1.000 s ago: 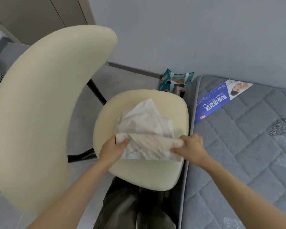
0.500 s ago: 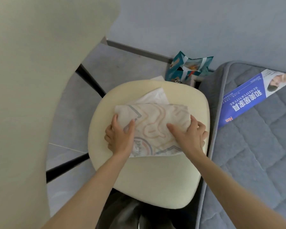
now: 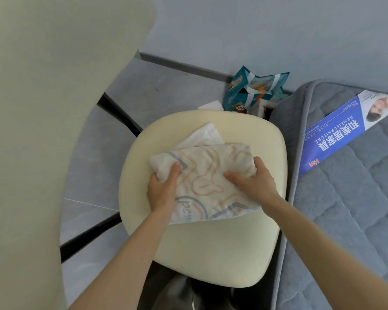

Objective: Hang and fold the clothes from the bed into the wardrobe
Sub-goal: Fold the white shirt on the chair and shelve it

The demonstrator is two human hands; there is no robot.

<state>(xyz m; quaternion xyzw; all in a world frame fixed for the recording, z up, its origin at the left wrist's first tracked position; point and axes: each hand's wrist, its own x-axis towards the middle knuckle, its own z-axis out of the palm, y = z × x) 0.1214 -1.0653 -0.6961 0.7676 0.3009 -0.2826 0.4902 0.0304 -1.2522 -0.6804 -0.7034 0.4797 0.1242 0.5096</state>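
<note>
Chair backrest [image 3: 43, 108]: cream, fills the left of view. Bed [image 3: 345, 231]: grey quilted mattress along the right, just beside the chair. Chair seat [image 3: 199, 253]: cream, centre, carrying the folded garment [image 3: 211, 173] on its far half.

Risk, in my judgement: the bundle is held at its two ends only. If I lift it this way, the middle may sag and the folds may open. The loose white corner poking out on the far left could slip free.

Garment condition: pale fabric, orange and blue line print, soft and thin, folded into a rough, uneven rectangle.

My left hand [image 3: 164, 189] grips its left end, thumb on top. My right hand [image 3: 253, 184] grips its right end, fingers curled round the edge.
</note>
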